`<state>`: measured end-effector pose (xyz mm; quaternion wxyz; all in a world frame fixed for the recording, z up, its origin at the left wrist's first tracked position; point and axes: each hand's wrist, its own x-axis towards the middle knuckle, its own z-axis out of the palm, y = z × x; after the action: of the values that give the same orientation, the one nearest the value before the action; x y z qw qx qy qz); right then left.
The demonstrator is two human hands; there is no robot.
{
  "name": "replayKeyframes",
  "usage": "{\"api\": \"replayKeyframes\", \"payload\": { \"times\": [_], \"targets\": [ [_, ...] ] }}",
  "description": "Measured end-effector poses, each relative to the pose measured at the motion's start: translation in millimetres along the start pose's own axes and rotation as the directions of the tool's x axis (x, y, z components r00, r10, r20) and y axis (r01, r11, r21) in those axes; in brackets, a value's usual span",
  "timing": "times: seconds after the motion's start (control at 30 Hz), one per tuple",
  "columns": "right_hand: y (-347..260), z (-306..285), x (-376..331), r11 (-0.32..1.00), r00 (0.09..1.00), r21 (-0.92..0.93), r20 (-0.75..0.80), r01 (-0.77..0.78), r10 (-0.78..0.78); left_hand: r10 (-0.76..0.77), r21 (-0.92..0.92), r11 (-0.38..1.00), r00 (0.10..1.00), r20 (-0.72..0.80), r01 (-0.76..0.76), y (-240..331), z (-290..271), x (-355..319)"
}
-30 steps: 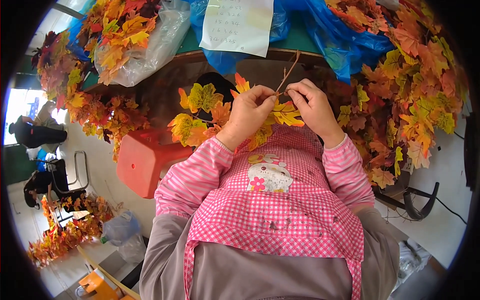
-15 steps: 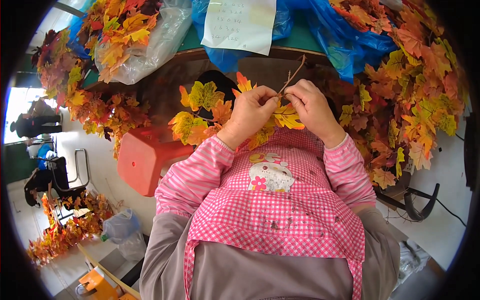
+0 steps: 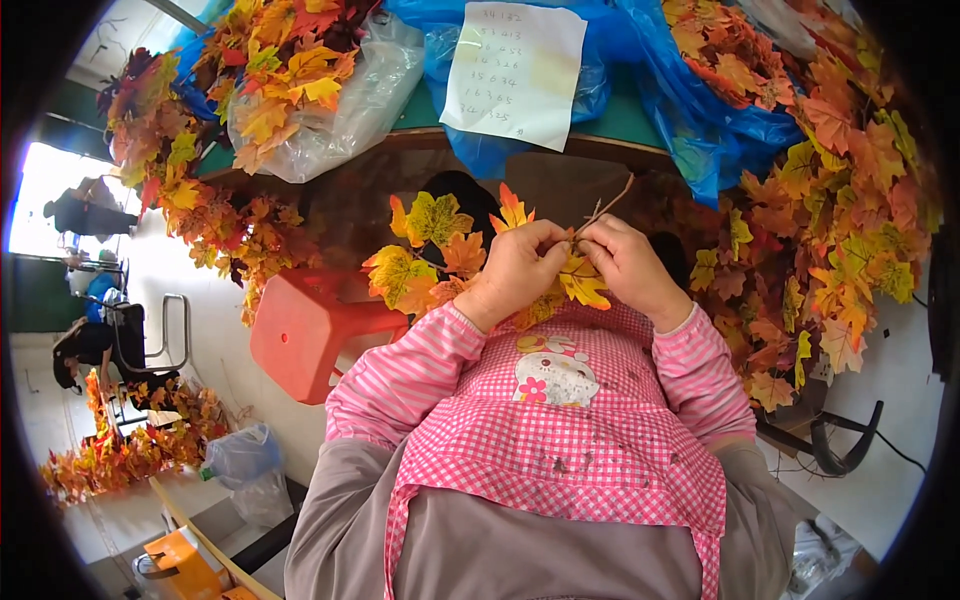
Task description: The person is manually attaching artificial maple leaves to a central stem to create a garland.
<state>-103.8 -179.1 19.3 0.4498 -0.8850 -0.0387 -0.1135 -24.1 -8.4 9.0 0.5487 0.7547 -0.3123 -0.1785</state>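
Here, left hand (image 3: 518, 268) and right hand (image 3: 628, 268) both pinch thin brown wire stem (image 3: 606, 206) of yellow-orange artificial maple leaf sprig (image 3: 440, 255). Sprig likely light, floppy; stem stiffer, best gripped there.

left hand (image 3: 520, 270) and right hand (image 3: 630, 268) raised together, fingertips touching, each grip pinched tight, forearms angled inward

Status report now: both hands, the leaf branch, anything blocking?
Left hand and right hand together, both pinching the leaf branch. Thin brown twig sticks up from the fingers. Nothing between the hands; red stool off to the left.
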Motion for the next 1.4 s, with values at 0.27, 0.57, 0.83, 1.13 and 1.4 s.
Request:
{"api": "replayKeyframes", "payload": {
  "times": [0.27, 0.57, 0.83, 1.13, 1.4],
  "targets": [
    [-1, 8, -1, 0.985, 0.993, 0.127, 0.004, -0.115, 0.116, 0.093, 0.091, 0.991, 0.995, 0.017, -0.094, 2, 1, 0],
    [26, -9, 6, 0.564, 0.902, 0.772, 0.029, -0.294, 0.431, 0.127, 0.226, 0.963, 0.987, 0.096, -0.146, 11, -19, 2],
    [-3, -17, -3, 0.648, 0.908, 0.727, -0.083, -0.226, 0.410, 0.324, 0.470, 0.820, 0.941, 0.093, -0.328, 45, -9, 16],
    [-3, 0, -14, 0.728, 0.915, 0.667, -0.181, -0.155, 0.360, -0.017, -0.098, 0.995, 0.994, 0.110, 0.027, 24, 6, 23],
    [-28, -107, 22, 0.992, 0.894, 0.028, -0.429, -0.126, 0.126, -0.087, 0.069, 0.995, 0.987, 0.135, 0.078, -12, -11, 15]
  ]
}}
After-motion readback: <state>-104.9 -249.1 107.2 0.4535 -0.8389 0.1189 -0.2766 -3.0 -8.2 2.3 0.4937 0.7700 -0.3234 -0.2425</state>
